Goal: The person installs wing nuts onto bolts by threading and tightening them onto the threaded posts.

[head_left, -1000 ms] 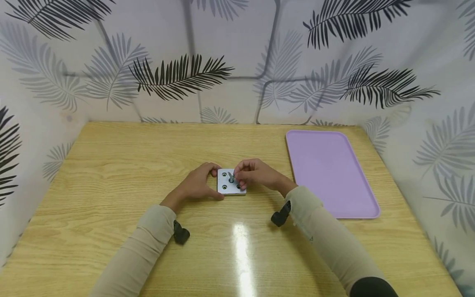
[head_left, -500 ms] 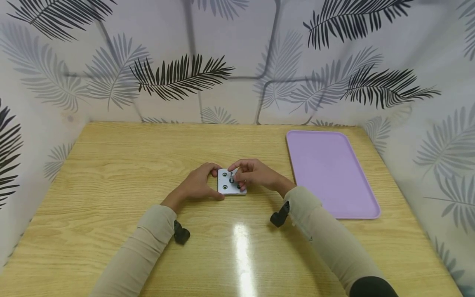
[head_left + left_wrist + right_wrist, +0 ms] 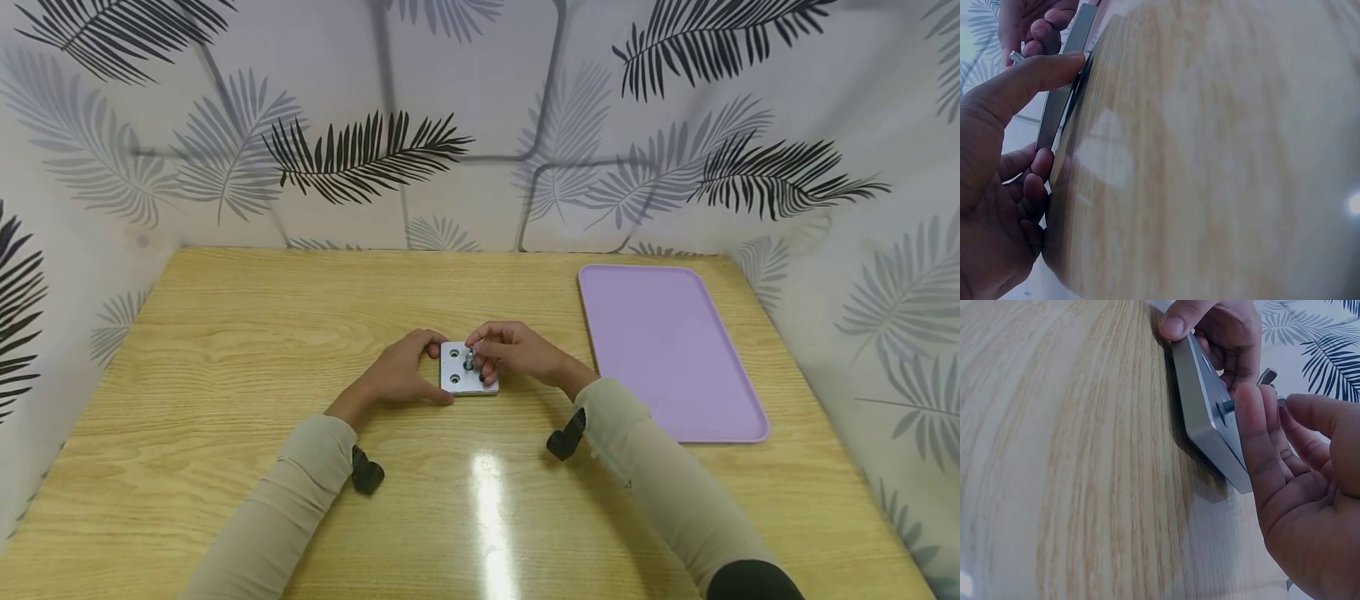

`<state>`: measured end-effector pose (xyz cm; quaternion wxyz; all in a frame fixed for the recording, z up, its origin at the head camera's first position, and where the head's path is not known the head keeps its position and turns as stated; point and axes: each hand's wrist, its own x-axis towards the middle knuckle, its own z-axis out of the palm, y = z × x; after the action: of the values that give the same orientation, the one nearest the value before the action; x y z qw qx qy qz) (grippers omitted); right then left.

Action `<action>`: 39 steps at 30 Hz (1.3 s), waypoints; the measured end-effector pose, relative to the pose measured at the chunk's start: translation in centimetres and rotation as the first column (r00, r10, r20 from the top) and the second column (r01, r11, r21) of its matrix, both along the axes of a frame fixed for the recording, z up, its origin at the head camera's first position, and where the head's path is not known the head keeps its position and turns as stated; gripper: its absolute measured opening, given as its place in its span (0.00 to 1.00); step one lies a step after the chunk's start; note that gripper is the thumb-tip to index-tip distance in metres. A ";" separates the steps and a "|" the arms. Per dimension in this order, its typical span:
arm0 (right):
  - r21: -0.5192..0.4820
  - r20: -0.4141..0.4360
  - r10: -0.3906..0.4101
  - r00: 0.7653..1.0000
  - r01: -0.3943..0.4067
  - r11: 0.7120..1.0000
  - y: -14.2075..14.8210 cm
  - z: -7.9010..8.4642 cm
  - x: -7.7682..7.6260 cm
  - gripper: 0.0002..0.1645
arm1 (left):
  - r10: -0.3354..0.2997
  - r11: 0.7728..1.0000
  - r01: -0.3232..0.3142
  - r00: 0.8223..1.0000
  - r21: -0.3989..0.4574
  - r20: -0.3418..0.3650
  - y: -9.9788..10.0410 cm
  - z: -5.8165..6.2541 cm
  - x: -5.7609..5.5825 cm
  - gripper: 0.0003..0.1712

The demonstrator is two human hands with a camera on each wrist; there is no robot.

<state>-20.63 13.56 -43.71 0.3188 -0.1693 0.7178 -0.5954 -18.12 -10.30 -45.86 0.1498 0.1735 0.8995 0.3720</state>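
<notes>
A square metal plate (image 3: 454, 367) with round holes lies on the wooden table, its left side held between the thumb and fingers of my left hand (image 3: 401, 368). From the hole at its middle rises a wing bolt (image 3: 470, 358), whose thread (image 3: 1229, 405) shows above the plate in the right wrist view. My right hand (image 3: 523, 353) has thumb and fingertips at the bolt's winged head (image 3: 1267, 376), pinching it. Those fingers cover part of the plate's right side. In the left wrist view, my left thumb (image 3: 1054, 70) presses against the plate's edge (image 3: 1060, 100).
A lilac tray (image 3: 667, 350) lies on the right part of the table (image 3: 300, 300). Leaf-patterned cloth (image 3: 480, 125) hangs behind and at the sides. Each wrist carries a small black camera (image 3: 366, 472).
My right index finger reached out over the bolt, then drew back in toward the thumb. The bolt's wings have turned. My left hand and the plate stay in place.
</notes>
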 end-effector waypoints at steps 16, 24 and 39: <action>0.001 0.003 -0.019 1.000 0.019 1.000 0.4 0.2 0.0 0.12 | 0.005 1.000 -0.005 1.000 0.008 -0.001 0.0 0.0 0.0 0.48; -0.006 0.002 -0.013 1.000 0.013 1.000 0.5 0.5 0.2 0.11 | 0.008 1.000 -0.008 1.000 0.004 0.001 0.1 0.1 0.0 0.48; -0.009 -0.045 0.052 0.998 -0.053 0.999 0.3 0.2 0.0 0.23 | 0.003 1.000 -0.003 1.000 0.012 0.015 0.0 0.0 -0.1 0.46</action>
<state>-20.58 13.89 -43.53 0.3175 -0.2030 0.7169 -0.5866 -18.18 -10.31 -45.87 0.1547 0.1704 0.8964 0.3788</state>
